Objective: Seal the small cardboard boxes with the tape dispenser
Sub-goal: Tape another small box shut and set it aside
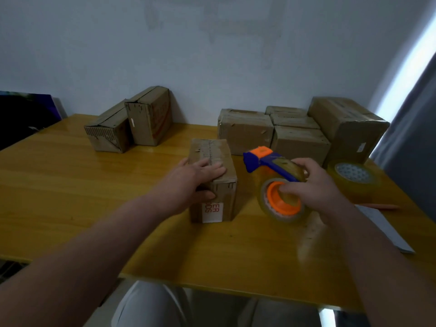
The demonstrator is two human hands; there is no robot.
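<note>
A small cardboard box [224, 182] with a white label on its near face stands in the middle of the yellow wooden table [70, 185]. My left hand [195, 178] lies on the box's top with straight fingers, its thumb against the near face. To the box's right, my right hand [311, 182] grips a blue and orange tape dispenser [271, 180] loaded with a clear tape roll, held just above the table. The dispenser's blue head points toward the box's top edge, a little apart from it.
Two boxes [132, 123] stand at the back left. Several more boxes [295, 133] are grouped at the back right against the wall. A spare clear tape roll [354, 178] lies at the right, and beside the right edge lie a grey flat strip [384, 227] and a pencil [377, 206].
</note>
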